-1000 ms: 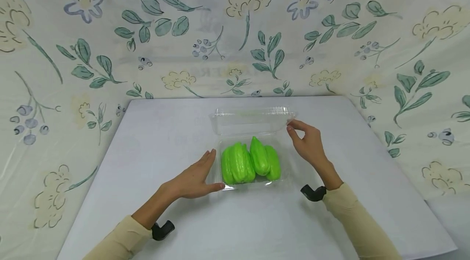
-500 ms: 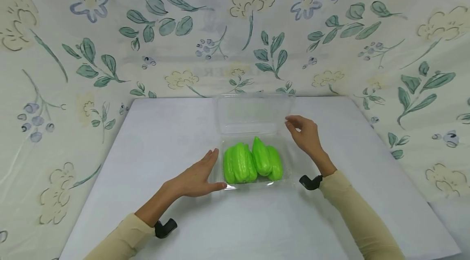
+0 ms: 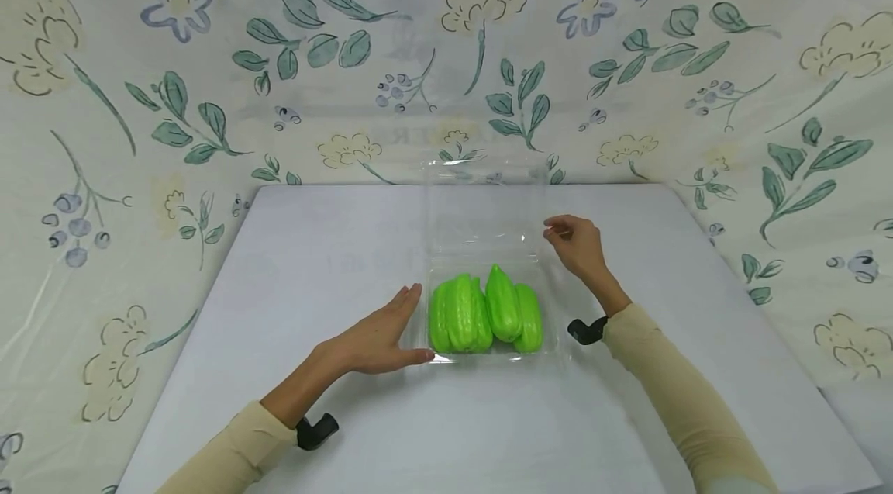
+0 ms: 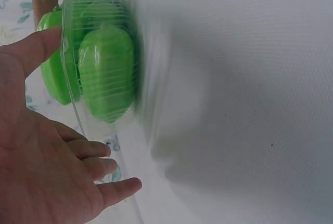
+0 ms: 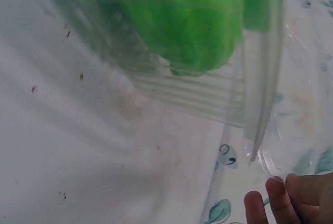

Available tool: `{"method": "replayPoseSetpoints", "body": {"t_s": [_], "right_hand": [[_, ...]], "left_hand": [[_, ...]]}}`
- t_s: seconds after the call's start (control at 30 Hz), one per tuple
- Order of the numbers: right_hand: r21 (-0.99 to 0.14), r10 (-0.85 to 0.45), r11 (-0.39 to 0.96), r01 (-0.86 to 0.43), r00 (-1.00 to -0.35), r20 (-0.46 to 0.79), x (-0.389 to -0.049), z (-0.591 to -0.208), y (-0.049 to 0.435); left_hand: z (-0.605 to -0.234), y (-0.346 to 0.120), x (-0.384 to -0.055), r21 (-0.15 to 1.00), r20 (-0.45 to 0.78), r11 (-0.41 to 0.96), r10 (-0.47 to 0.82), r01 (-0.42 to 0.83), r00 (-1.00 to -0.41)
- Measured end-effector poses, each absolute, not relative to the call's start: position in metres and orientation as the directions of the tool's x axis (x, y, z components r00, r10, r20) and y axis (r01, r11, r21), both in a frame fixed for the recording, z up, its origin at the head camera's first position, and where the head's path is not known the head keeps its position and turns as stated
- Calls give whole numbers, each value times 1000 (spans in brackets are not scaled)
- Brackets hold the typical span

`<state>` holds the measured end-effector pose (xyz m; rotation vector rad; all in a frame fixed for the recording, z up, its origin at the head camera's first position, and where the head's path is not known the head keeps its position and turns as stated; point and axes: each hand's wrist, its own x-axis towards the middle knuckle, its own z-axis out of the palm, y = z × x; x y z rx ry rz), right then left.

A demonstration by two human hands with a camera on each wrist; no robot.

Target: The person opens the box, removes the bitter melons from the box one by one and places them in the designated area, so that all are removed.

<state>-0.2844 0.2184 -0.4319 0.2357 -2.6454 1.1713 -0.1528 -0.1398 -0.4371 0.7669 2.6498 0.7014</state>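
Several bright green, ridged, pepper-like vegetables [image 3: 460, 316] lie side by side in the base of a clear plastic clamshell box [image 3: 488, 359]. Its hinged lid [image 3: 483, 219] stands raised at the back. My left hand [image 3: 380, 337] has its fingers straight, with the thumb at the box's front left corner and the fingertips along the left side. In the left wrist view, the thumb [image 4: 44, 47] touches the box rim. My right hand [image 3: 577, 247] is at the lid's right edge; in the right wrist view, thumb and fingertips [image 5: 276, 187] pinch that thin clear edge.
The box stands on a white-covered table [image 3: 314, 246]. Behind it hangs a floral cloth [image 3: 405, 29]. A black device [image 3: 316, 432] is on the left wrist and another black device [image 3: 587, 331] on the right.
The lid has swung up from lying farther back to more upright. My right hand has shifted slightly up along with it. The left hand stays at the box's left side.
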Motion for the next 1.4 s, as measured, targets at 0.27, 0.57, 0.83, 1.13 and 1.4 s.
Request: {"method": "replayPoseSetpoints", "body": {"t_s": [0.27,0.57,0.83,1.13,1.4], "right_hand": [[-722,-59,676,-147,-988,146,-292,-437,217],[-727,-91,680,-93,-995,42,-301,-443,220],[-763,-95,646,-14,-994,-62,-304,-449,217],[-778,-94,623,82,-980,-178,-306,-453,218],[-803,-90,584,120,-973,-211,-308,-456,220]], "left_hand": [[-437,-137,-150,509,-141,755,547,413,-825],[-440,-134,-148,479,-122,763,547,434,-828],[-440,-134,-148,455,-112,769,549,449,-828],[-439,-135,-148,445,-123,773,553,452,-824],[-438,-134,-148,447,-128,773,553,450,-823]]}}
